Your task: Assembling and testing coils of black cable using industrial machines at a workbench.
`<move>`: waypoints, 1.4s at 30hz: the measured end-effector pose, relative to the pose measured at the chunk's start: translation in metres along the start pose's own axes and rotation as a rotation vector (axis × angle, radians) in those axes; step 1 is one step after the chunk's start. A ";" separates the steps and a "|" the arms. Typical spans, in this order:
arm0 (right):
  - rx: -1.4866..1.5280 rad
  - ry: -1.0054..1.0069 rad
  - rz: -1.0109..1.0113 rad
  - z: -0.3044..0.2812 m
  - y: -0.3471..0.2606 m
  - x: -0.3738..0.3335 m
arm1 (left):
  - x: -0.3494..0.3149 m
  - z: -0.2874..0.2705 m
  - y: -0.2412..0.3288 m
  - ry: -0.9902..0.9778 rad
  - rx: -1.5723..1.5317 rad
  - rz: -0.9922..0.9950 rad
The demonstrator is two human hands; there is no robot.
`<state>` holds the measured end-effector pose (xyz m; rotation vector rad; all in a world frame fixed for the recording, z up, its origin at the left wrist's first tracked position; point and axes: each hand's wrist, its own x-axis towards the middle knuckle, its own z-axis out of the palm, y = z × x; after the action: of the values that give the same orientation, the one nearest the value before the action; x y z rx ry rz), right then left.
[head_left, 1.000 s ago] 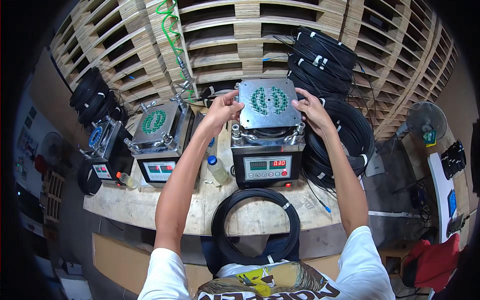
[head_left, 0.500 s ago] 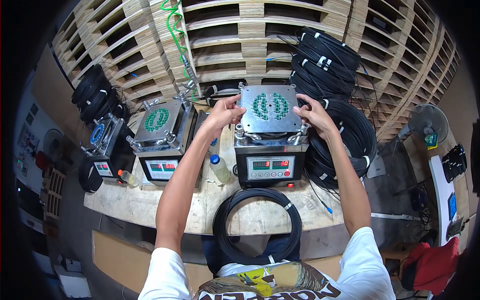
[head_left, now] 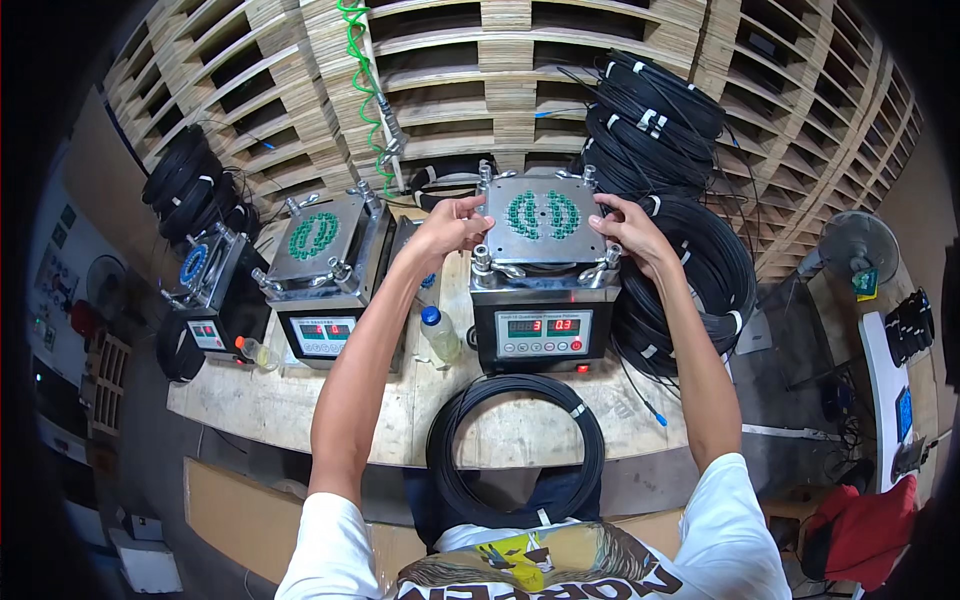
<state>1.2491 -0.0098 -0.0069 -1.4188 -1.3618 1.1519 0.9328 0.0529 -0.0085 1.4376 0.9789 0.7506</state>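
Note:
A square metal polishing fixture [head_left: 544, 246] with two arcs of small green fittings lies on top of the polishing machine [head_left: 541, 297] in front of me, between its corner posts. My left hand [head_left: 452, 232] is closed on the fixture's left edge, thumb near the upper face. On the opposite edge my right hand [head_left: 632, 232] grips with thumb and fingers. The fingertips under the plate are hidden. Clamp levers show at the front corners, and the machine's red display is lit.
To the left stand a second polishing machine [head_left: 318, 290] with green fittings and a third [head_left: 205, 300] with blue ones. Bottles [head_left: 438, 335] stand between them. Coiled black cable [head_left: 440, 440] overhangs the table's front edge; larger coils [head_left: 690, 270] crowd the right. Pallets [head_left: 450, 90] rise behind.
The fixture sits slightly lower between the posts, and the rear posts show more. Both hands stay at its edges. The display reading has changed.

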 end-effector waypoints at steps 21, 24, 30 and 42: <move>-0.021 0.166 -0.119 -0.007 0.003 -0.063 | -0.088 0.003 -0.071 0.657 0.197 0.535; -0.150 0.221 -0.131 -0.014 0.012 -0.116 | -0.137 0.032 -0.113 0.634 0.399 0.372; -0.616 -0.321 0.007 0.057 0.072 -0.177 | -0.200 0.073 -0.171 0.246 0.855 0.085; -0.786 -0.044 0.115 0.138 0.167 -0.174 | -0.175 0.079 -0.199 0.085 1.020 0.056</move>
<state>1.1554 -0.1974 -0.1891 -2.0372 -1.8964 0.7290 0.8981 -0.1454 -0.1982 2.3139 1.4947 0.3275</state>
